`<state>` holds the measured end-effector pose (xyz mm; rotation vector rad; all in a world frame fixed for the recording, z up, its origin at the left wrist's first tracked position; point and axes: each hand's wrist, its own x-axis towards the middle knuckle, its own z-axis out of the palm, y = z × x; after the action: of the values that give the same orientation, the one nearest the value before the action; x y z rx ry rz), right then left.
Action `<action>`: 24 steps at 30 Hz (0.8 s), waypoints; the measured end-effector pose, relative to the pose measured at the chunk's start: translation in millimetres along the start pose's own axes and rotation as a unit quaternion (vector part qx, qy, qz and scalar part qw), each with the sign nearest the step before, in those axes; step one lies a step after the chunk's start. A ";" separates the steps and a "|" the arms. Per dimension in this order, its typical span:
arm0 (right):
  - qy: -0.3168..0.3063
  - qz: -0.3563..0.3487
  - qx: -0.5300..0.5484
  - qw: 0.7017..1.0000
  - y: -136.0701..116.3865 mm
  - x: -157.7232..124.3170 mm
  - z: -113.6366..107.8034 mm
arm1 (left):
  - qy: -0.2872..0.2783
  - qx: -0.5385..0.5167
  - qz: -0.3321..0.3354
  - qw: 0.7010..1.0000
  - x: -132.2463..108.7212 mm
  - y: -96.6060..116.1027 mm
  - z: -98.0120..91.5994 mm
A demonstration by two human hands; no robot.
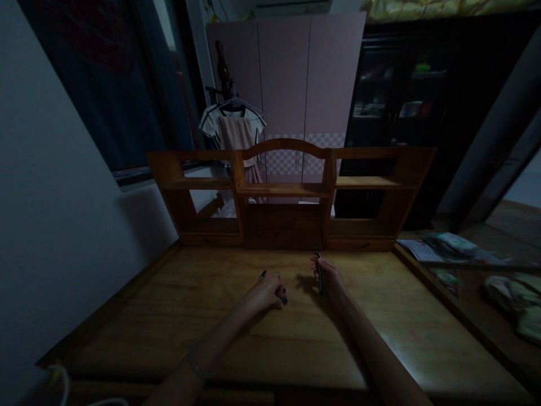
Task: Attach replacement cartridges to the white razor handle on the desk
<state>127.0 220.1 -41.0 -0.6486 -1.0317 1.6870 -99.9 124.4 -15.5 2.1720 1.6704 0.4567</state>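
Note:
Both of my hands rest near the middle of a wooden desk (211, 338). My left hand (268, 290) is closed around a thin dark object (284, 299), perhaps a pen, whose ends stick out on either side of the fist. My right hand (329, 280) is also closed, holding a slim dark stick-like object (320, 273) almost upright between the fingers. The two hands are about a hand's width apart. The dim light hides what exactly each object is.
A wooden shelf unit (287, 189) stands along the desk's back edge. A wall is at the left. Papers and books (439, 247) lie on a surface to the right. Behind are a pink wardrobe (296, 84) and hanging clothes (234, 127).

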 end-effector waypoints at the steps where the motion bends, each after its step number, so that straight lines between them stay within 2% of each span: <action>1: 0.002 0.000 -0.003 1.000 0.5 0.7 -0.4 | -0.002 -0.002 -0.002 1.000 0.0 0.1 -0.3; 10: 0.005 -0.007 -0.015 1.000 1.0 1.5 -1.8 | 0.000 -0.041 0.002 0.999 -8.3 8.3 -7.7; 14: 0.016 -0.010 -0.026 0.999 -1.7 -0.6 2.2 | 0.096 -0.102 0.039 0.989 -14.6 17.4 -19.3; 16: 0.018 -0.006 -0.022 1.000 -2.1 -0.1 4.1 | 0.138 -0.148 0.029 0.979 -12.4 19.2 -23.9; 19: 0.021 0.009 -0.021 1.000 -1.9 0.8 6.0 | 0.149 -0.270 -0.016 0.951 -1.1 17.8 -25.4; 24: 0.016 -0.002 -0.030 0.999 -0.7 0.2 6.5 | 0.103 -0.474 -0.055 0.873 22.3 13.1 -18.6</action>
<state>122.1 218.2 -37.2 -0.7104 -1.0635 1.6420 -91.8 144.5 7.9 1.3147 1.2268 1.2024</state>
